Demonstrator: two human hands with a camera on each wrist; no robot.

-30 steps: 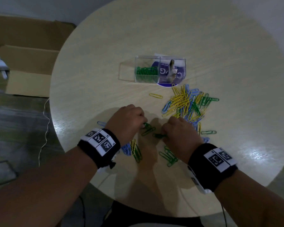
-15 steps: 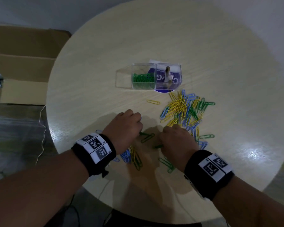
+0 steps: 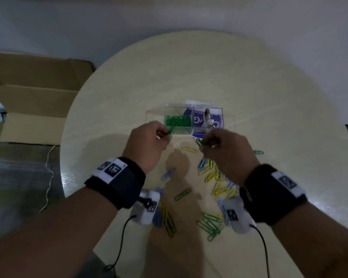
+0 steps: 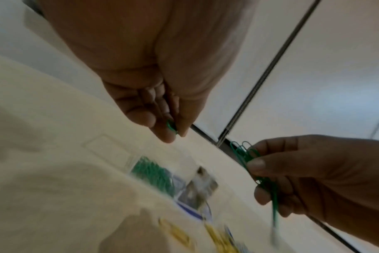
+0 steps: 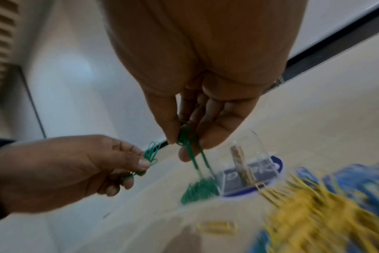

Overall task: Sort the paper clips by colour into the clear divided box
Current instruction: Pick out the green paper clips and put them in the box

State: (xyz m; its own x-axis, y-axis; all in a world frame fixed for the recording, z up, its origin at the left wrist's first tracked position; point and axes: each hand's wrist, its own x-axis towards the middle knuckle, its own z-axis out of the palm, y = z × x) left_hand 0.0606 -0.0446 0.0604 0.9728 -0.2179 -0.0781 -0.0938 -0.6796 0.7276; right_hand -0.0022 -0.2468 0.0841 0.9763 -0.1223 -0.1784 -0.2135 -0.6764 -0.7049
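The clear divided box (image 3: pixel 225 119) stands mid-table, with green clips (image 3: pixel 177 121) heaped in its left compartment. My left hand (image 3: pixel 165 133) hovers at the box's near left corner and pinches a few green clips (image 4: pixel 171 127). My right hand (image 3: pixel 206 144) hovers beside it at the near right, pinching a bunch of green clips (image 5: pixel 186 137) that dangle below the fingers. Loose yellow and blue clips (image 3: pixel 215 177) lie under the right wrist. More green clips (image 3: pixel 209 223) lie near the front edge. The wrist views are blurred.
A single yellow clip (image 3: pixel 189 149) and a blue clip (image 3: pixel 168 173) lie between the hands and the front edge. A printed label (image 3: pixel 201 121) shows through the box's right compartment. A flattened cardboard box (image 3: pixel 28 97) sits on the floor left of the round table (image 3: pixel 269 97).
Both hands have lifted off the table near the front edge and moved away from me to the box, each carrying green clips. The head view has tilted up.
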